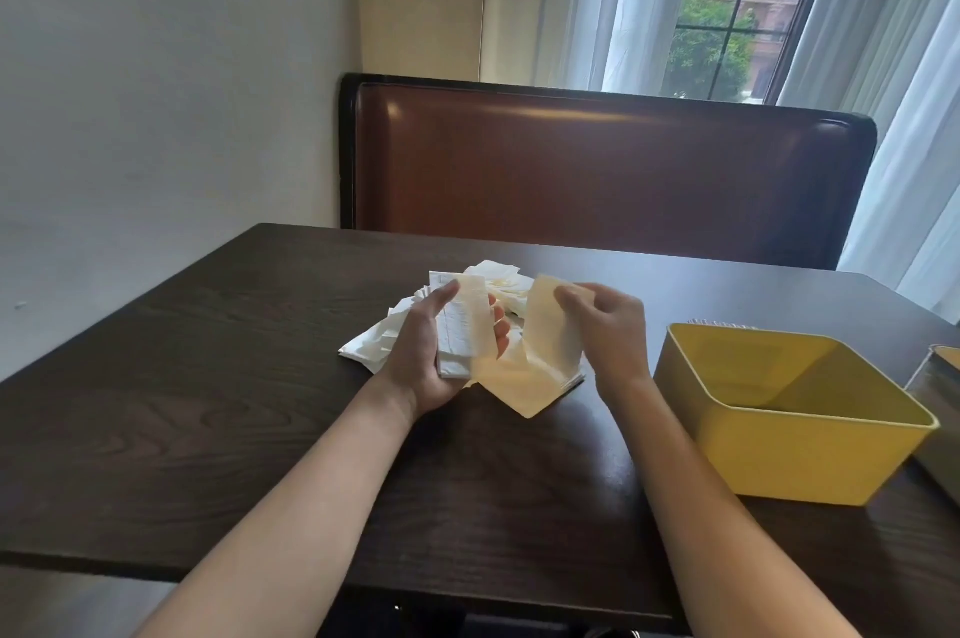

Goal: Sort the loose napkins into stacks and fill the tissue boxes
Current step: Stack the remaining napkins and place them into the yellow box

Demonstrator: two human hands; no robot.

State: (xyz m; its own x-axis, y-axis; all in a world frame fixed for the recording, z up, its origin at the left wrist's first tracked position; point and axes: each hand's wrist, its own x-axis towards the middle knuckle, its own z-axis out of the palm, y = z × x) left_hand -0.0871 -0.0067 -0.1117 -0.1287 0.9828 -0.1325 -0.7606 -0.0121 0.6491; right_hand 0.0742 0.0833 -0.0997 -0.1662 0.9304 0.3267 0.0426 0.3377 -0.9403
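Observation:
My left hand (431, 351) grips a small stack of folded white napkins (465, 325), held upright above the dark wooden table (208, 377). My right hand (608, 325) pinches the top edge of a cream napkin (548, 346); its lower part drapes onto a flat cream stack (524, 390) on the table. Behind both hands lies a loose pile of white napkins (498, 281). An open yellow tissue box (789, 409) stands to the right, with nothing visible inside.
A second box (943, 388) shows partly at the right edge. A brown padded bench back (597, 159) rises behind the table's far edge. A wall is to the left, a curtained window (737, 3) at the back right.

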